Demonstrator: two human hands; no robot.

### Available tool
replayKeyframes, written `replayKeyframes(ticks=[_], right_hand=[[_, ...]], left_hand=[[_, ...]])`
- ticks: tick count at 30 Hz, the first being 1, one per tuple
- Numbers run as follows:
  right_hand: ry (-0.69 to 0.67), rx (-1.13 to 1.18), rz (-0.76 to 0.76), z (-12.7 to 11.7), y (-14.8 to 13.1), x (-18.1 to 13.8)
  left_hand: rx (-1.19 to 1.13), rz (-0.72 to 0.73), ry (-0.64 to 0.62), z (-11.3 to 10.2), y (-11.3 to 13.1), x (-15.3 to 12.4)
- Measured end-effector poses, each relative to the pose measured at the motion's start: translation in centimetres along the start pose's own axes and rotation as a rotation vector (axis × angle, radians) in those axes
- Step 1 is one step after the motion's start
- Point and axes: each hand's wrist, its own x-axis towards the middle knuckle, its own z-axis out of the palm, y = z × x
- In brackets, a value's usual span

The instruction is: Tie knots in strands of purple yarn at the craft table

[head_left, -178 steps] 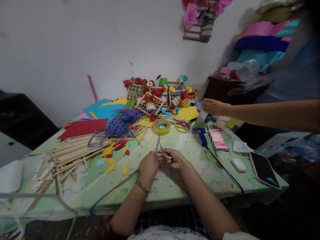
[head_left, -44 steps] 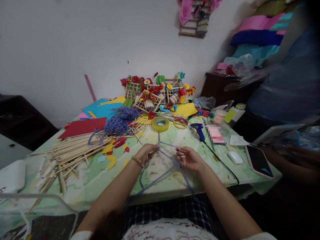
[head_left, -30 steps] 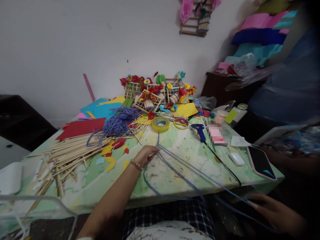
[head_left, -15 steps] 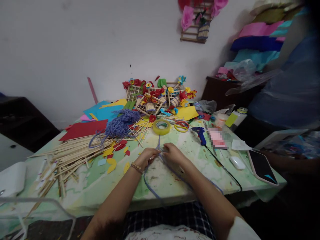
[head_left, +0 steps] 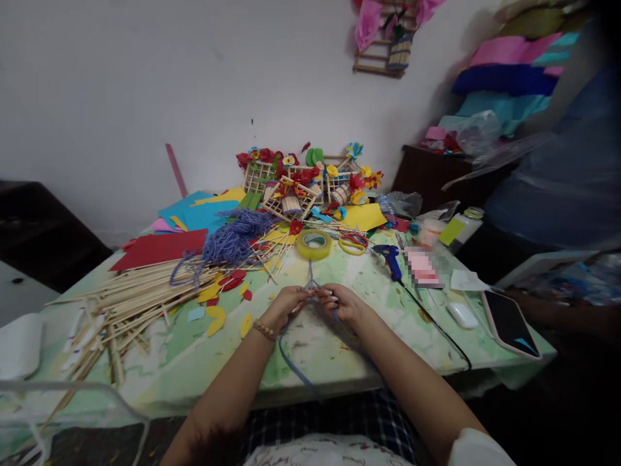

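My left hand [head_left: 286, 303] and my right hand [head_left: 341, 301] meet at the middle of the green table [head_left: 339, 349]. Both pinch strands of purple yarn [head_left: 291, 364]. One strand runs from my fingers up to the yellow tape roll [head_left: 314, 245]. Other strands hang in a loop over the table's near edge toward my lap. A pile of the same purple yarn [head_left: 233, 238] lies further back on the left.
Wooden sticks [head_left: 130, 301] and coloured paper scraps spread over the left. Paper-flower stick crafts [head_left: 301, 184] stand at the back. Scissors [head_left: 353, 243], a blue glue gun [head_left: 389, 260], a white mouse [head_left: 462, 315] and a tablet [head_left: 509, 321] lie to the right. Another person's arm [head_left: 567, 317] reaches in.
My right hand pulled the yarn out far to the lower right a second ago, then came back to my left hand. Both hands now hold the strands close together.
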Motion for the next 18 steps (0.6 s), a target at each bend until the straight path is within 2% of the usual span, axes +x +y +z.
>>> replayKeyframes(ticks=[3,7,13,18], right_hand=[[-0.028,-0.012,0.028,1.0,0.1,1.0],[0.014,-0.101,0.042,1.2,0.5,1.8],[0.258,-0.288,-0.100,0.5,1.1,1.5],[0.405,-0.496,-0.142,0.7,1.6,1.7]], left_hand=[[0.033,0.013,0.015,0.2,0.1,-0.4],[0.043,0.000,0.037,0.0,0.1,-0.8],[-0.410,-0.129,-0.156,-0.8,0.3,-0.4],[-0.501,-0.222,-0.265,-0.9,1.0,-0.3]])
